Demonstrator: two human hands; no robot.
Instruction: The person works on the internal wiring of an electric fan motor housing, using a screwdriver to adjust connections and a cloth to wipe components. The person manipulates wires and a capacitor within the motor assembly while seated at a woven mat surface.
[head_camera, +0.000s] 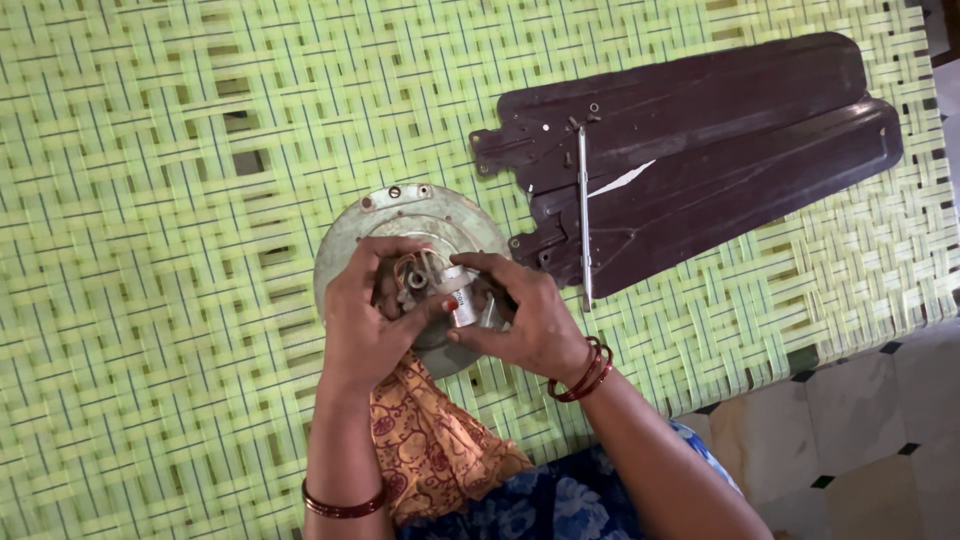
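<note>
So a round grey fan motor housing (400, 215) is laid flat on a green woven cot (150, 250), and both hands are parked right on its middle. The left hand (365, 320) is curled over the hub with the thumb pressed in from below. The right hand (525, 320) is closed narrowly around a small silvery cylinder (463, 305), probably a capacitor, which sits just inside its fingertips beside a tangle of wires (415, 272).

Up and to the right of the right hand, two dark brown fan blades (700, 150) are stacked, overlapping each other. A thin metal rod (584, 210) is laid across them, with a few loose screws (590, 112) scattered near its far end. Tiled floor (860, 420) is seen past the cot's edge, on the outside of the right wrist.

Judging by this, the wiring around the hub is being worked on, with the blades already off. Whatever gets done next, a careful pinch is called for, since those wires look thin and crowded and the cylinder could easily be tugged loose.
</note>
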